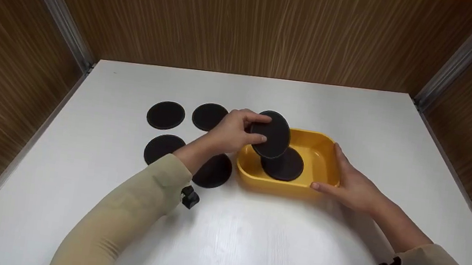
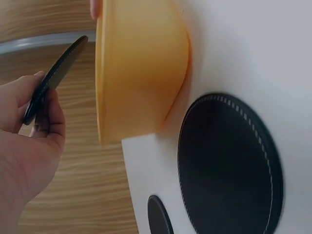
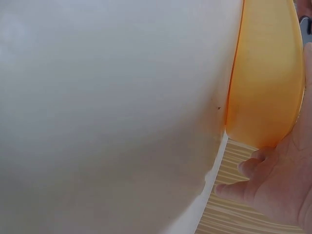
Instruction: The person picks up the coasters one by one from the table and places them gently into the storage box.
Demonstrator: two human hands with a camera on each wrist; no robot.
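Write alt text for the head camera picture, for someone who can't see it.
A person's left hand holds a black round disc tilted above a yellow tray that already contains another black disc, while the right hand rests against the tray's right side. Four more discs lie on the white table to the left.

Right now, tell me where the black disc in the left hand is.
In the head view the held black disc is tilted above the left side of the yellow tray, pinched by the left hand, over another disc lying in the tray.
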